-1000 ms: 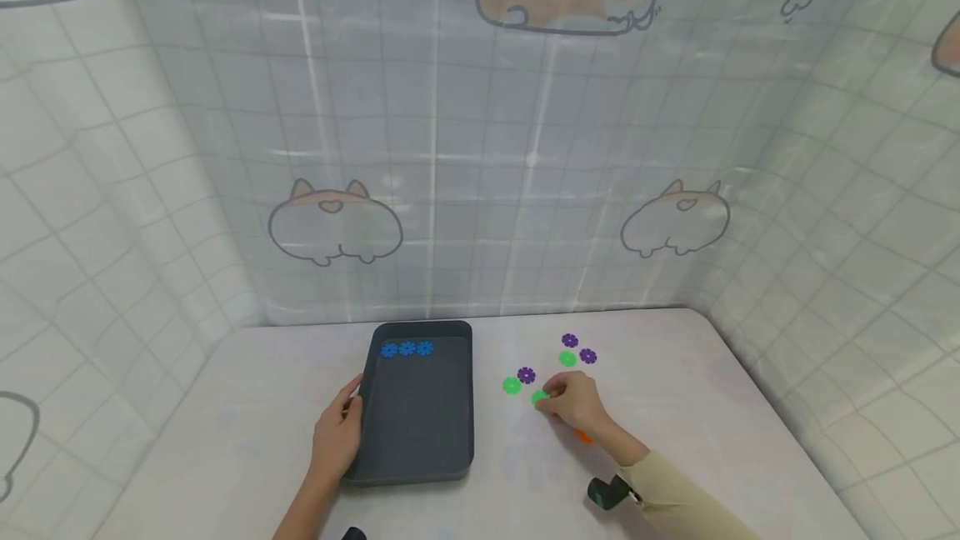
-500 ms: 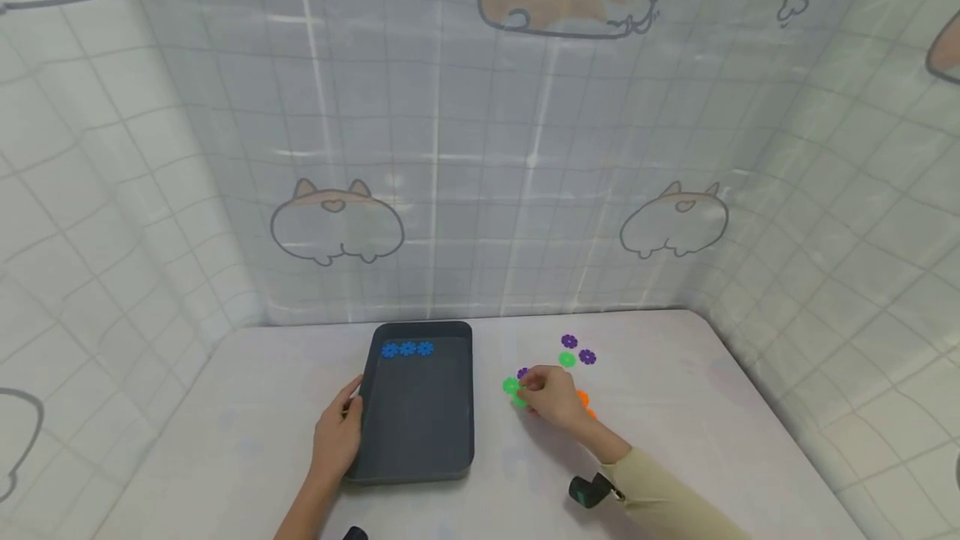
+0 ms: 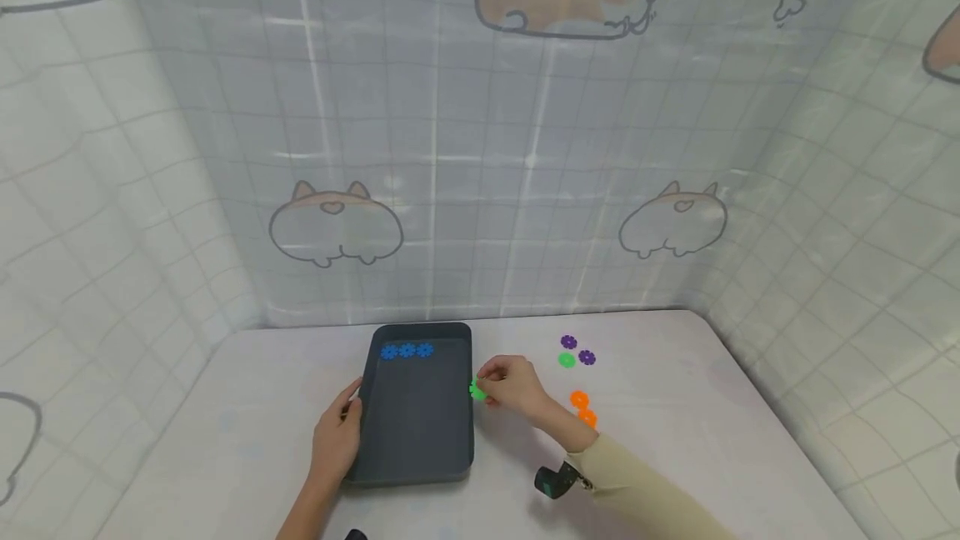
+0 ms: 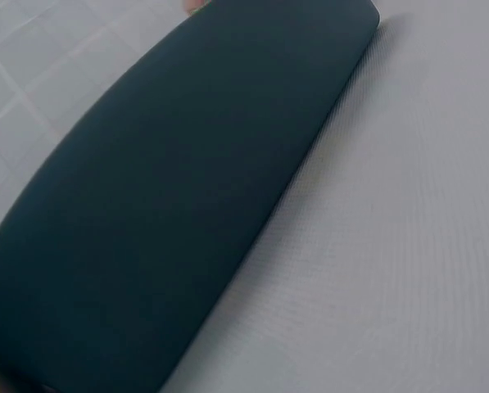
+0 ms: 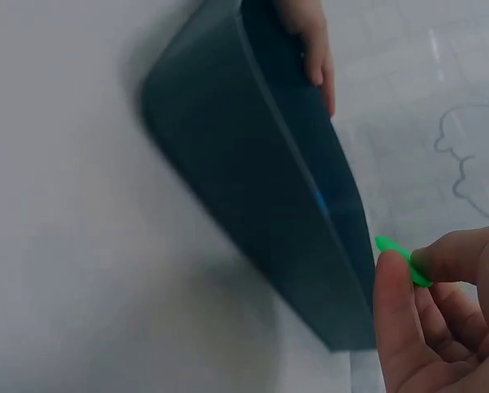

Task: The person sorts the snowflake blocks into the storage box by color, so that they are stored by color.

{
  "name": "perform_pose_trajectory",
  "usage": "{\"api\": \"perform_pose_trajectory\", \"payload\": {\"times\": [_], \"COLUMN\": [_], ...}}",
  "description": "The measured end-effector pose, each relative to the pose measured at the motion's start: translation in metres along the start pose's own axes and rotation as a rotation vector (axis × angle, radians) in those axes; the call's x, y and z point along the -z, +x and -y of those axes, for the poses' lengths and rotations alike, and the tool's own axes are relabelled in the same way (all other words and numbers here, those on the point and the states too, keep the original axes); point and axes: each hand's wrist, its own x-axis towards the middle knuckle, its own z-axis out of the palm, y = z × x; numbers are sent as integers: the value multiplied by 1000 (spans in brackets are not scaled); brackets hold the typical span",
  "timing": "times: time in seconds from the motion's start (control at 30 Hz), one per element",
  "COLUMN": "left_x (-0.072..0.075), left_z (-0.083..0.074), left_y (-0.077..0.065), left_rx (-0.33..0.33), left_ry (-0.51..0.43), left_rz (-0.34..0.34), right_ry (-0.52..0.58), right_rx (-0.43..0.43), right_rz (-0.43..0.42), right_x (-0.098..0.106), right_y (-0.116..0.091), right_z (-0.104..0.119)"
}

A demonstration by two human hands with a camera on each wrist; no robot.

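Observation:
A dark grey rectangular tray (image 3: 416,432) stands on the white table; its side wall (image 5: 228,139) fills much of the right wrist view. My left hand (image 3: 337,436) holds its left edge, fingertips over the rim. At the opposite rim my right hand (image 3: 517,386) pinches a green notched plastic disc (image 3: 477,391) between thumb and fingertip, as the right wrist view shows with the green disc (image 5: 404,260) raised beside the tray. Three blue flower-shaped discs (image 3: 407,351) lie in a row inside the tray's far end. The spot beneath my right hand is hidden.
Right of the tray lie two purple discs (image 3: 577,349) and a green disc (image 3: 567,360) towards the back. Orange discs (image 3: 579,399) lie nearer, beside my right forearm. A patterned curtain (image 3: 480,257) closes off the back and both sides.
My right hand has taken hold of a green disc and moved left with it to the tray's right rim. The orange discs have come into view. My left hand stays on the tray.

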Motion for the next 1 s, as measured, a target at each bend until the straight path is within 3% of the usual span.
{"api": "perform_pose_trajectory", "payload": {"times": [0.37, 0.57, 1.0], "left_x": [2, 3, 5], "left_z": [-4, -5, -5], "left_y": [0, 1, 4], "left_rx": [-13, 11, 14], "left_ry": [7, -8, -13], "left_rz": [-3, -1, 18], "right_ry": [59, 78, 243], "right_rx": [3, -48, -114], "right_rz": [73, 115, 63], "right_x": [-37, -60, -96], "right_y": [21, 35, 59], "right_z": [17, 26, 31]}}
